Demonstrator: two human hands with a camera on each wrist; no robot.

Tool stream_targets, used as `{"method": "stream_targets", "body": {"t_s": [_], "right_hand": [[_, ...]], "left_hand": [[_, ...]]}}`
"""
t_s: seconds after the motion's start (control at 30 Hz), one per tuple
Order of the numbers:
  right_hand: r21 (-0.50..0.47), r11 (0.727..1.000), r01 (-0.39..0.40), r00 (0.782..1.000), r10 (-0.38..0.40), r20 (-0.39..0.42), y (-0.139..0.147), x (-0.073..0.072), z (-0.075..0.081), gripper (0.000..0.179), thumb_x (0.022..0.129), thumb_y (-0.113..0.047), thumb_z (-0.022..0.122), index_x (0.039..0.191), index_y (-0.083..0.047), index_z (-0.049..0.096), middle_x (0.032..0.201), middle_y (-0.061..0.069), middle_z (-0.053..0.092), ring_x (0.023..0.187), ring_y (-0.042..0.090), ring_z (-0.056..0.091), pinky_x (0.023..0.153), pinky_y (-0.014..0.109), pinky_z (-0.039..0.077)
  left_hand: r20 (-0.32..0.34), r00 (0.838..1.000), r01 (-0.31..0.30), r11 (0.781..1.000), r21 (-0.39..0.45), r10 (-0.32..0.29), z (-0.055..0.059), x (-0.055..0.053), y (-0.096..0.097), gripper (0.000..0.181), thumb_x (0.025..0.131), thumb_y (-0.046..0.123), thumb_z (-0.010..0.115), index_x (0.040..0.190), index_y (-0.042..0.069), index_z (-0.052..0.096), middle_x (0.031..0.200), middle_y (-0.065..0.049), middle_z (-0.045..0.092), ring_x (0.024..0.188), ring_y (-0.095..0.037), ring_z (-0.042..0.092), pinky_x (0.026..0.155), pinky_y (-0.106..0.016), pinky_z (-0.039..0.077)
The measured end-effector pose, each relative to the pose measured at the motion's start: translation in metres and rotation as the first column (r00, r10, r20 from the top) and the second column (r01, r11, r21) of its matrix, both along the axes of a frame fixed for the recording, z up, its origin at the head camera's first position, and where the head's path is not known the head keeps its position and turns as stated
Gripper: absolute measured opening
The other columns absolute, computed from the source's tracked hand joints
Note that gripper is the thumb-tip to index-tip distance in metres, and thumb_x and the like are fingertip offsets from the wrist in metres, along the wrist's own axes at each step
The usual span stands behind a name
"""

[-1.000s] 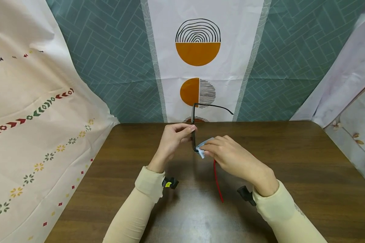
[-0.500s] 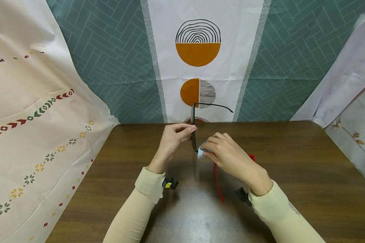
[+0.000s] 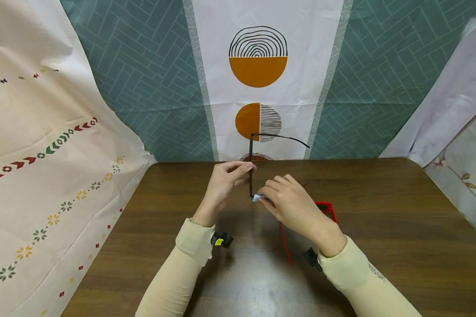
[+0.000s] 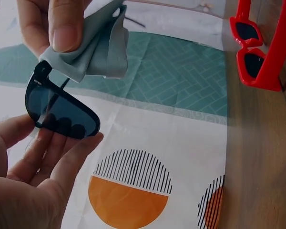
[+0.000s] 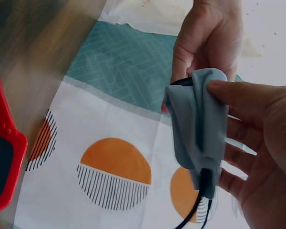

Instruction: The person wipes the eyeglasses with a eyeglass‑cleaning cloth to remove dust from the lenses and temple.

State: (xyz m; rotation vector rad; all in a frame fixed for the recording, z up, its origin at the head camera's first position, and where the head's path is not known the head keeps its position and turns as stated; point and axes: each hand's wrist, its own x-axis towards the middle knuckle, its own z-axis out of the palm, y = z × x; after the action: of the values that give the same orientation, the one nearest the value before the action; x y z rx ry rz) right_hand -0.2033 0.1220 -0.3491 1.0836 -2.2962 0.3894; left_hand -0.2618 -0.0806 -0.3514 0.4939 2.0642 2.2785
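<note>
My left hand (image 3: 224, 185) pinches a pair of black sunglasses (image 4: 62, 112) near the middle of the frame, raised above the table. The frame stands on edge, with one temple extending to the right at the top. In the right wrist view, a light blue-grey cloth (image 5: 198, 114) wraps the lower temple, whose thin dark tip sticks out. My right hand (image 3: 295, 207) grips this cloth between thumb and fingers, close to the hinge. The left wrist view shows one dark lens between the left fingers and the cloth.
Red sunglasses (image 3: 328, 207) with dark lenses lie on the brown wooden table (image 3: 150, 246), partly hidden behind the right hand and forearm. A patterned teal and white curtain (image 3: 162, 88) hangs behind the table, and a cream cloth (image 3: 43, 176) hangs at the left.
The right hand has shifted slightly left, uncovering more of the red sunglasses. Less cloth shows in the head view. The black sunglasses have turned a little; the left hand stays nearly in place.
</note>
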Motion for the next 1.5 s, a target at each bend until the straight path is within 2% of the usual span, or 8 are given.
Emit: {"method": "stream_targets", "body": {"t_s": [0.17, 0.4, 0.57, 0.73, 0.9, 1.1, 1.27, 1.5], "right_hand": [[0.022, 1.0, 0.001, 0.999, 0.0, -0.044, -0.001, 0.0, -0.002, 0.01, 0.092, -0.014, 0.081, 0.098, -0.009, 0.075, 0.091, -0.002, 0.07, 0.086, 0.02, 0.061, 0.079, 0.034, 0.046], [0.019, 1.0, 0.013, 0.999, -0.012, -0.046, 0.0, 0.001, -0.002, 0.009, 0.091, -0.014, 0.082, 0.097, -0.01, 0.075, 0.089, -0.002, 0.07, 0.084, 0.019, 0.061, 0.078, 0.033, 0.045], [0.032, 0.999, 0.03, 0.999, -0.029, -0.045, -0.001, 0.0, -0.001, 0.009, 0.091, -0.015, 0.082, 0.096, -0.011, 0.076, 0.089, -0.003, 0.07, 0.083, 0.019, 0.059, 0.078, 0.033, 0.044], [0.027, 0.999, 0.034, 0.998, -0.033, -0.049, 0.0, 0.0, -0.001, 0.01, 0.09, -0.015, 0.084, 0.096, -0.011, 0.076, 0.087, -0.003, 0.069, 0.083, 0.019, 0.058, 0.079, 0.033, 0.044], [0.003, 1.0, 0.025, 0.998, -0.025, -0.058, 0.007, -0.002, 0.0, 0.012, 0.088, -0.014, 0.085, 0.095, -0.011, 0.077, 0.086, -0.003, 0.069, 0.082, 0.019, 0.058, 0.081, 0.035, 0.044], [-0.073, 0.997, -0.003, 1.0, 0.001, -0.025, 0.021, -0.009, 0.006, 0.011, 0.087, -0.014, 0.084, 0.095, -0.01, 0.077, 0.085, -0.004, 0.069, 0.083, 0.019, 0.06, 0.085, 0.039, 0.044], [-0.156, 0.987, -0.036, 0.999, 0.039, 0.014, 0.035, -0.015, 0.012, 0.013, 0.083, -0.012, 0.086, 0.093, -0.011, 0.078, 0.085, -0.007, 0.07, 0.082, 0.017, 0.06, 0.085, 0.038, 0.042], [-0.373, 0.92, -0.119, 0.981, 0.166, 0.098, 0.059, -0.025, 0.015, 0.026, 0.073, 0.005, 0.087, 0.093, -0.01, 0.079, 0.087, -0.008, 0.074, 0.081, 0.011, 0.062, 0.078, 0.027, 0.036]], "left_hand": [[0.024, 0.999, 0.027, 0.999, -0.03, -0.027, 0.001, 0.001, 0.0, 0.027, 0.104, 0.016, 0.066, 0.116, -0.007, 0.073, 0.112, -0.011, 0.074, 0.12, -0.038, 0.064, 0.097, -0.042, 0.058], [0.09, 0.996, 0.023, 0.999, -0.048, -0.018, 0.0, 0.002, 0.001, 0.026, 0.103, 0.019, 0.067, 0.117, -0.002, 0.074, 0.116, -0.008, 0.074, 0.117, -0.023, 0.066, 0.1, -0.047, 0.056], [0.092, 0.995, 0.027, 1.0, -0.009, -0.026, 0.001, 0.003, 0.001, 0.024, 0.102, 0.021, 0.069, 0.113, 0.0, 0.074, 0.112, -0.009, 0.073, 0.116, -0.028, 0.066, 0.098, -0.054, 0.056], [0.065, 0.998, 0.003, 0.999, 0.052, -0.006, 0.0, 0.003, 0.0, 0.021, 0.101, 0.014, 0.07, 0.108, -0.005, 0.074, 0.105, -0.011, 0.074, 0.103, -0.032, 0.07, 0.095, -0.062, 0.055], [0.071, 0.997, 0.0, 0.996, 0.086, -0.007, 0.001, 0.001, -0.001, 0.018, 0.101, 0.011, 0.069, 0.104, -0.006, 0.074, 0.102, -0.012, 0.073, 0.097, -0.031, 0.071, 0.091, -0.059, 0.058], [0.091, 0.995, -0.047, 0.989, 0.141, 0.035, 0.005, -0.002, -0.011, 0.017, 0.1, 0.01, 0.067, 0.101, -0.005, 0.075, 0.099, -0.013, 0.073, 0.086, -0.025, 0.074, 0.091, -0.062, 0.056], [0.088, 0.996, -0.045, 0.984, 0.173, 0.031, 0.005, -0.005, -0.015, 0.016, 0.102, 0.009, 0.065, 0.101, -0.003, 0.075, 0.096, -0.014, 0.074, 0.083, -0.028, 0.075, 0.091, -0.064, 0.055], [0.075, 0.997, -0.025, 0.971, 0.237, 0.007, 0.008, -0.005, -0.02, 0.018, 0.103, 0.008, 0.062, 0.094, 0.001, 0.075, 0.096, -0.014, 0.074, 0.094, -0.03, 0.075, 0.084, -0.055, 0.061]]}}
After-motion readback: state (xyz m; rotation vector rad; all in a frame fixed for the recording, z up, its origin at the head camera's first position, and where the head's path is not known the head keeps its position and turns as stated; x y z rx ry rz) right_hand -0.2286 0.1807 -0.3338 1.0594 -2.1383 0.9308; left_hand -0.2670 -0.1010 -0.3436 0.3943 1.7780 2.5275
